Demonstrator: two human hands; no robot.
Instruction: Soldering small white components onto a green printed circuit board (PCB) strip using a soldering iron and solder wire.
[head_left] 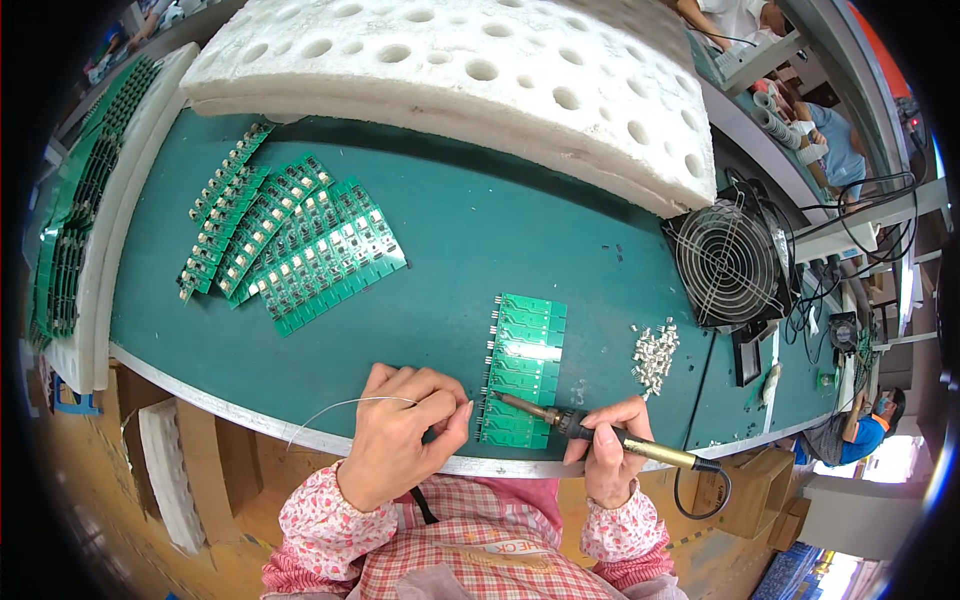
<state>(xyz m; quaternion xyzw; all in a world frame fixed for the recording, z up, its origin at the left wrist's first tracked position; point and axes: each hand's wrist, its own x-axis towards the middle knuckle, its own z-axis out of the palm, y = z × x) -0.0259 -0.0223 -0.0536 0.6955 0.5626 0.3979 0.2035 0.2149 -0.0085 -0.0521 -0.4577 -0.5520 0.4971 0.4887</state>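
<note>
A green circuit board panel (525, 365) lies on the green bench mat near its front edge, with a row of pins along its left side. My right hand (612, 450) grips a soldering iron (620, 438), its tip resting at or just over the pins on the panel's left side. Beside that edge, my left hand (405, 430) is closed in a pinch on a thin solder wire (335, 407), whose loose end curves off to the left. The fingertips hide the wire's working end.
Populated circuit boards (335, 255) lie fanned at the left. A pile of small white parts (655, 357) sits right of the panel. A fan (722, 258) stands at the right, a holed white foam block (450, 90) at the back. More boards (75, 220) stand in foam far left.
</note>
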